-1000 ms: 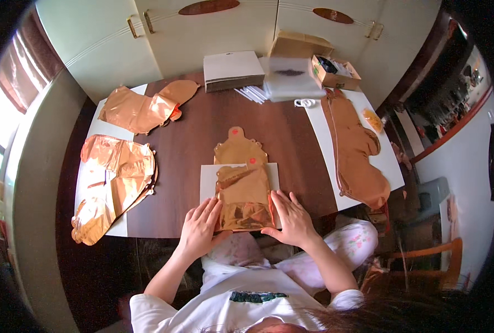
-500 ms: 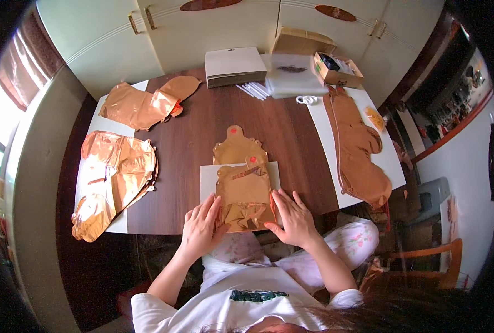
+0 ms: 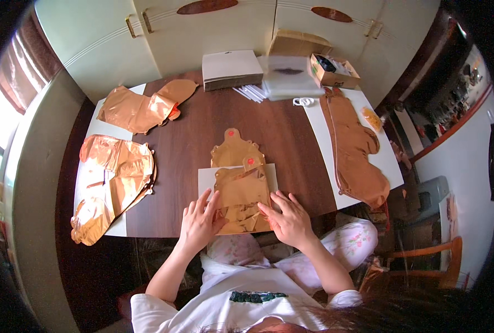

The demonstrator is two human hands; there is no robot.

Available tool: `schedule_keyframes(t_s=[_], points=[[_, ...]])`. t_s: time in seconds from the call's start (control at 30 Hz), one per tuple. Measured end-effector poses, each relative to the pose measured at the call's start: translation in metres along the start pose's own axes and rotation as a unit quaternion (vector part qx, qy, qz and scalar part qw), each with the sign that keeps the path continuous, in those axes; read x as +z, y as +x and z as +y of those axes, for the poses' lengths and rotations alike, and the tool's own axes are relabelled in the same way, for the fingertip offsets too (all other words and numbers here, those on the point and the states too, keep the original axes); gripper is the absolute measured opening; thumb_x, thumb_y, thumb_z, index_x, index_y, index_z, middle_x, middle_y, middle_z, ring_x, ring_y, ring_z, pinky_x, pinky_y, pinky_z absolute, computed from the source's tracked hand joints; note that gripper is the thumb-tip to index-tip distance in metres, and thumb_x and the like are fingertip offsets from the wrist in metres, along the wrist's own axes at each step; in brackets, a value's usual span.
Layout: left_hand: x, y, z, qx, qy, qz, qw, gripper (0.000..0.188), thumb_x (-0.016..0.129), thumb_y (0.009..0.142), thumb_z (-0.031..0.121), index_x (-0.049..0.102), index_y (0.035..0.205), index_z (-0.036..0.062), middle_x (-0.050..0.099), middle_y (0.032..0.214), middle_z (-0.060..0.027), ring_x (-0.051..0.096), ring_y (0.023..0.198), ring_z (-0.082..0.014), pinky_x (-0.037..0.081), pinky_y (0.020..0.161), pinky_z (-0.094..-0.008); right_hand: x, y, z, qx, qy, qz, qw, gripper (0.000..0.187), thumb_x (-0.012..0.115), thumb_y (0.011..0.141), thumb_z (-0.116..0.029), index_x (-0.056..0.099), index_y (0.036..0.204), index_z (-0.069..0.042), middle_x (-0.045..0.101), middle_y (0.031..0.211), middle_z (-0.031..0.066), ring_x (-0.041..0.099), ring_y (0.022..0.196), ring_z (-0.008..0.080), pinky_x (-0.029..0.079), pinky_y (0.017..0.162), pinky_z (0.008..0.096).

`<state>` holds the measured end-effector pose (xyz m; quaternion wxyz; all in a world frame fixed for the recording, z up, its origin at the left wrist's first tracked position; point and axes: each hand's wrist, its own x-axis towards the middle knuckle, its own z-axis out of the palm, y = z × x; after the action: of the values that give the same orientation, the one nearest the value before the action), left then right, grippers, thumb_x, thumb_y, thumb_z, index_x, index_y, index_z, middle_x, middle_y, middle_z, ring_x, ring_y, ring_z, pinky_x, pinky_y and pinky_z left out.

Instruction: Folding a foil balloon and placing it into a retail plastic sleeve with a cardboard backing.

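Dark-brown wood-grain table (image 3: 180, 161); folded shiny gold foil piece (image 3: 241, 191) at its near edge, on a white rectangular card (image 3: 205, 180). Left hand (image 3: 197, 223): fingers spread, along foil's left side. Right hand (image 3: 291, 223): fingers spread, thumb over right side. Risk: foil looks springy; uneven pressure could skew or undo the fold.

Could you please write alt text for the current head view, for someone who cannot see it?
A person's left hand and right hand are at the lower sides of gold foil on a white sheet, on a dark wooden table. Larger foil pieces lie to both sides; a white-topped stack stands behind.
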<state>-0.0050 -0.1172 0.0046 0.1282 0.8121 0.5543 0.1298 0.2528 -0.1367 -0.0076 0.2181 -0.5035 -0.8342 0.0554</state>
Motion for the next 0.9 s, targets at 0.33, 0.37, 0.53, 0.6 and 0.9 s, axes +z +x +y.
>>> schedule_keyframes(t_s=[0.33, 0.37, 0.53, 0.6, 0.9], points=[[0.009, 0.006, -0.004, 0.022, -0.016, 0.070, 0.997, 0.069, 0.071, 0.074, 0.023, 0.039, 0.134, 0.0113, 0.041, 0.131, -0.0154, 0.050, 0.105, -0.0317, 0.041, 0.087, -0.0429, 0.003, -0.003, 0.002, 0.011, 0.014, 0.004, 1.000, 0.041, 0.054, 0.084, -0.018, 0.055, 0.125, -0.015, 0.047, 0.130, 0.0150, 0.046, 0.121, 0.0301, 0.033, 0.104, 0.0450], [0.010, 0.006, -0.004, 0.027, 0.004, 0.097, 0.995, 0.062, 0.069, 0.076, 0.022, 0.043, 0.131, 0.0104, 0.043, 0.129, -0.0151, 0.052, 0.101, -0.0308, 0.042, 0.084, -0.0411, 0.003, -0.003, 0.001, 0.010, 0.019, 0.006, 1.000, 0.041, 0.054, 0.084, -0.018, 0.055, 0.125, -0.015, 0.047, 0.132, 0.0154, 0.046, 0.121, 0.0302, 0.033, 0.104, 0.0450], [0.024, -0.014, 0.016, 0.134, -0.039, 0.032, 0.990, 0.047, 0.069, 0.071, 0.012, 0.055, 0.116, 0.0067, 0.050, 0.119, -0.0152, 0.054, 0.102, -0.0317, 0.043, 0.086, -0.0442, 0.004, -0.002, 0.002, 0.003, 0.008, -0.003, 1.000, 0.042, 0.054, 0.084, -0.019, 0.055, 0.125, -0.014, 0.044, 0.135, 0.0163, 0.046, 0.122, 0.0304, 0.033, 0.104, 0.0452], [0.022, -0.020, 0.042, 0.192, 0.020, 0.037, 0.981, 0.059, 0.069, 0.073, 0.027, 0.049, 0.125, 0.0080, 0.044, 0.131, -0.0165, 0.043, 0.121, -0.0347, 0.035, 0.100, -0.0470, 0.006, -0.003, 0.003, 0.000, 0.004, -0.002, 1.000, 0.042, 0.054, 0.085, -0.019, 0.054, 0.126, -0.013, 0.044, 0.135, 0.0165, 0.045, 0.123, 0.0304, 0.033, 0.104, 0.0455], [0.027, -0.009, 0.042, 0.183, 0.156, -0.035, 0.970, 0.091, 0.065, 0.065, 0.062, 0.036, 0.139, 0.0181, 0.032, 0.143, -0.0149, 0.028, 0.131, -0.0410, 0.022, 0.104, -0.0601, 0.005, -0.001, 0.004, 0.005, 0.004, -0.010, 1.000, 0.042, 0.053, 0.085, -0.019, 0.053, 0.127, -0.014, 0.044, 0.135, 0.0166, 0.044, 0.124, 0.0303, 0.031, 0.105, 0.0462]])
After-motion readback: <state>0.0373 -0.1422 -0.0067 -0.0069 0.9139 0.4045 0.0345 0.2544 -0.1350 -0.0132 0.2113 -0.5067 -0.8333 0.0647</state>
